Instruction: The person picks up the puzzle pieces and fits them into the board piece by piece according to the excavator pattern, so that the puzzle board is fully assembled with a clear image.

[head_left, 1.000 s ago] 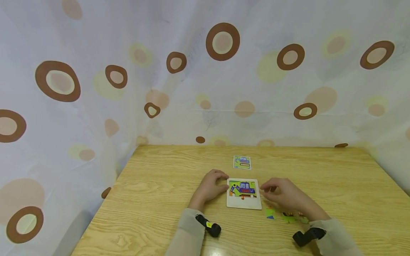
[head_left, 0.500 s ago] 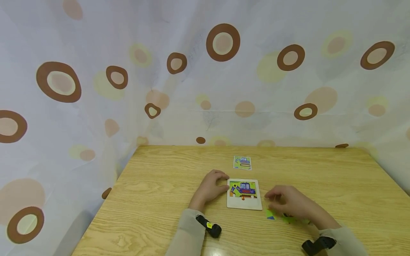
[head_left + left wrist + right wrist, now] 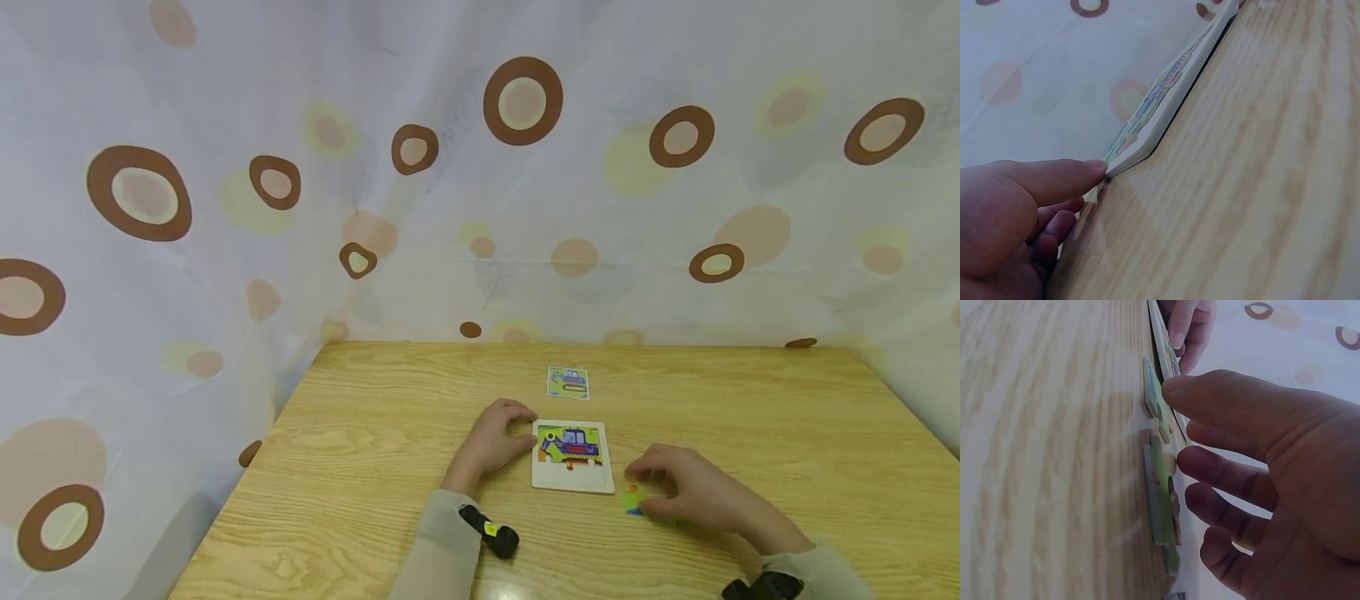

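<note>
While excavator [image 3: 573, 442] on board [image 3: 573, 479] points left, piece [image 3: 632, 497] runs lengthwise away; our right hand [image 3: 697, 493], fingers and thumb apart, straddles it, contact unclear; left hand [image 3: 491, 437], likewise spread, touches board.

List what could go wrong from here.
1. The right hand, beside the loose green puzzle piece with a blue corner, might knock the other flat green puzzle piece near its fingers.
2. The white square puzzle tray could slide if the left hand pushes its left edge.
3. The small orange-red tab could lift if a neighbouring piece is forced.
</note>
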`<state>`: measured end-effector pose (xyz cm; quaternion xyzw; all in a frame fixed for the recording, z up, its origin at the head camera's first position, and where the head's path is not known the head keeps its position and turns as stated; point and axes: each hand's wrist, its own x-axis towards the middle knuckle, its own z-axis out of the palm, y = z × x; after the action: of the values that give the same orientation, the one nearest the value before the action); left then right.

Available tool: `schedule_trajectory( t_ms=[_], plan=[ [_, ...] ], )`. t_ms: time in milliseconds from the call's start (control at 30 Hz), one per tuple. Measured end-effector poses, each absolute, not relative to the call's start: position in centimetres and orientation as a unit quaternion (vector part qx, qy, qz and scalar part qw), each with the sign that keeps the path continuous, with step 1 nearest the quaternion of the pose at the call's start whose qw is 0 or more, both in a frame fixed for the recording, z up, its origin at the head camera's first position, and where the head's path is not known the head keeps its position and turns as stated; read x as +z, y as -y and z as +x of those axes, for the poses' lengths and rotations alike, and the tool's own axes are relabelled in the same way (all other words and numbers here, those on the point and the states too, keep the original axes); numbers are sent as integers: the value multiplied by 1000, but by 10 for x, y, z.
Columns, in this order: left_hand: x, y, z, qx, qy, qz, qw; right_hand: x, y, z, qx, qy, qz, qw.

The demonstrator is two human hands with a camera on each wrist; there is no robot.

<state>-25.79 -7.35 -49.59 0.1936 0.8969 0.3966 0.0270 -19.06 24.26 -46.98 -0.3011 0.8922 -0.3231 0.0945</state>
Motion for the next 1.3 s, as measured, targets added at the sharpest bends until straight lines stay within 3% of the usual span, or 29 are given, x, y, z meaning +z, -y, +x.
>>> schedule_trajectory(
  t_ms=[800,1300],
  plan=[
    [-497,74,-257,402,-896,187,32,-472,-240,-186,-332,-874,-340,101],
    [-496,74,-257,405,-895,186,31,-467,-238,-188,-311,-892,-311,101]
  ],
)
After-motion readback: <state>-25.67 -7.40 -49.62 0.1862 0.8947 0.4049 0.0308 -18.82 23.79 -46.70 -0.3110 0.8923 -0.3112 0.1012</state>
